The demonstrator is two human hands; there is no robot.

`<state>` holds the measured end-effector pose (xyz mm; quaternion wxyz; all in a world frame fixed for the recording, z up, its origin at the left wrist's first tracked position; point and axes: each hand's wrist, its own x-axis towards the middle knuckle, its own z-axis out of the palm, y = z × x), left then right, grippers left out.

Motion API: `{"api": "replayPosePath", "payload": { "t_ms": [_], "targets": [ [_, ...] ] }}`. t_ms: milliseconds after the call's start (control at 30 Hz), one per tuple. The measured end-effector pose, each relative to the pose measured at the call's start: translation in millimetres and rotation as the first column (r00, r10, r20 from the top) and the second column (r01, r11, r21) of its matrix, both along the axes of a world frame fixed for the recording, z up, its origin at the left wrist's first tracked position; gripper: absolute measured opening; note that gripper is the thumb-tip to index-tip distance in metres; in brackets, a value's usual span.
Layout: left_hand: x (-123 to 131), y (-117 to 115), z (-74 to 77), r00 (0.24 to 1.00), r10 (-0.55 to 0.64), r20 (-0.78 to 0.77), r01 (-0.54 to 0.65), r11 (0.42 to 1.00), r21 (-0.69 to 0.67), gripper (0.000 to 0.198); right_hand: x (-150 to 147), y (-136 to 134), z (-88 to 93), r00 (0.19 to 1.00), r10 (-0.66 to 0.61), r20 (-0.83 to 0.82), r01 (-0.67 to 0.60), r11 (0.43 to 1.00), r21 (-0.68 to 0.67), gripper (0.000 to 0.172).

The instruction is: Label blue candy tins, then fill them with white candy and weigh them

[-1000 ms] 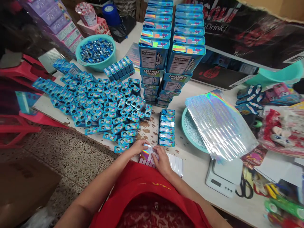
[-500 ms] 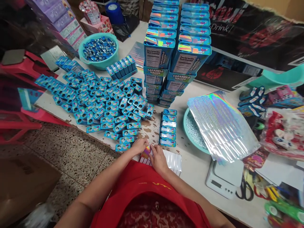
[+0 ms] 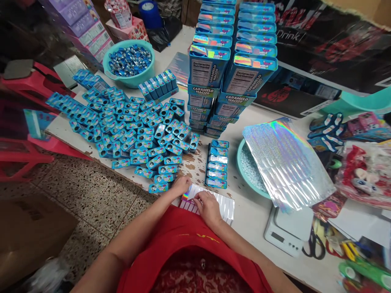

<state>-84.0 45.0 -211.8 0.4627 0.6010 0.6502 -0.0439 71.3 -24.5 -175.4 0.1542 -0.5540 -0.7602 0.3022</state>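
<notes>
A silver sheet of strip-shaped labels (image 3: 227, 207) lies at the table's front edge, against the red apron. My left hand (image 3: 182, 184) is closed at the sheet's upper left corner, and its fingertips seem to pinch that edge. Over the left part of the sheet, my right hand (image 3: 209, 206) is bent with thumb and fingers drawn together; whatever they hold is too small to make out. A rainbow sheen shows on the sheet between both hands. Just beyond the hands stands a row of blue candy boxes (image 3: 217, 164), some with shiny strips on their tops.
Many loose blue boxes (image 3: 143, 144) spread to the left. Tall stacks of filled display boxes (image 3: 207, 69) stand behind. A teal bowl (image 3: 241, 162) of white pellets sits right, partly under holographic sheets (image 3: 284, 158). Nearby are a scale (image 3: 288, 230), scissors (image 3: 314, 244) and a bowl of blue-wrapped candies (image 3: 130, 61).
The sheet's left corner, bent up and shining between my hands before, now lies flatter. My right hand has moved slightly right, away from my left. The view has shifted a little.
</notes>
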Motion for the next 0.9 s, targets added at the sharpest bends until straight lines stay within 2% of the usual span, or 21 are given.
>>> {"api": "replayPosePath", "payload": {
  "t_ms": [167, 267, 333, 367, 433, 500, 533, 600, 667, 767, 900],
  "targets": [
    [-1, 0, -1.2, 1.000, 0.017, 0.000, -0.017, 1.000, 0.006, 0.020, 9, 2, 19.2, 0.985, -0.096, -0.141, 0.082, 0.991, -0.102, 0.016],
    [-1, 0, 11.4, 0.999, 0.039, 0.008, -0.040, 0.996, 0.078, 0.025, 15, 12, 37.4, 0.953, -0.187, -0.237, 0.153, 0.976, -0.152, 0.017],
    [1, -1, 25.8, 0.983, 0.120, 0.138, -0.139, 0.981, 0.135, 0.033, 21, 23, 49.3, 0.920, -0.248, -0.302, 0.196, 0.961, -0.194, 0.018],
    [2, -2, 33.3, 0.950, 0.170, 0.261, -0.206, 0.971, 0.118, 0.037, 24, 28, 54.2, 0.903, -0.277, -0.330, 0.215, 0.953, -0.213, 0.018],
    [7, -4, 45.7, 0.813, 0.252, 0.524, -0.281, 0.959, -0.026, 0.041, 29, 39, 60.3, 0.867, -0.334, -0.370, 0.254, 0.935, -0.249, 0.018],
    [14, -4, 52.1, 0.702, 0.296, 0.647, -0.239, 0.955, -0.178, 0.040, 34, 49, 60.5, 0.831, -0.395, -0.392, 0.299, 0.911, -0.283, 0.017],
    [17, -3, 53.0, 0.691, 0.308, 0.654, -0.224, 0.951, -0.212, 0.039, 37, 54, 58.3, 0.814, -0.426, -0.395, 0.323, 0.897, -0.302, 0.017],
    [23, 6, 52.1, 0.723, 0.312, 0.617, -0.233, 0.950, -0.208, 0.033, 40, 65, 50.5, 0.784, -0.492, -0.379, 0.389, 0.865, -0.317, 0.018],
    [28, 24, 51.3, 0.762, 0.282, 0.582, -0.248, 0.959, -0.139, 0.028, 41, 79, 40.1, 0.758, -0.556, -0.341, 0.495, 0.831, -0.256, 0.019],
    [35, 62, 54.3, 0.834, 0.160, 0.528, -0.213, 0.976, 0.041, 0.022, 41, 106, 24.7, 0.720, -0.623, -0.304, 0.625, 0.773, -0.105, 0.018],
    [45, 108, 56.7, 0.954, 0.022, 0.300, -0.121, 0.941, 0.315, 0.021, 40, 143, 9.6, 0.708, -0.641, -0.296, 0.671, 0.741, 0.003, 0.014]
  ]
}}
